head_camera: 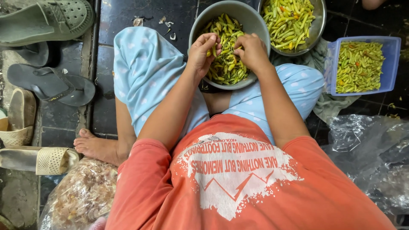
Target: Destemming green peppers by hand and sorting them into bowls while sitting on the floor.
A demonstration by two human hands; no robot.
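Fingertips pinch together over the chillies: your left hand [202, 50] nips one green chilli [214, 50] between thumb and forefinger, your right hand [252, 51] curls closed on the pile, its catch hidden from view. Both work inside the grey bowl [200, 23] between your knees. Beyond it sit a metal bowl [320, 21] and a blue tub [394, 64], both filled with chillies.

Soft, even daylight; weak shadows. Glare on clear plastic bag [370, 149] right of orange shirt [238, 183]. Wide-angle bending toward edges. Sharp overall, no motion blur.
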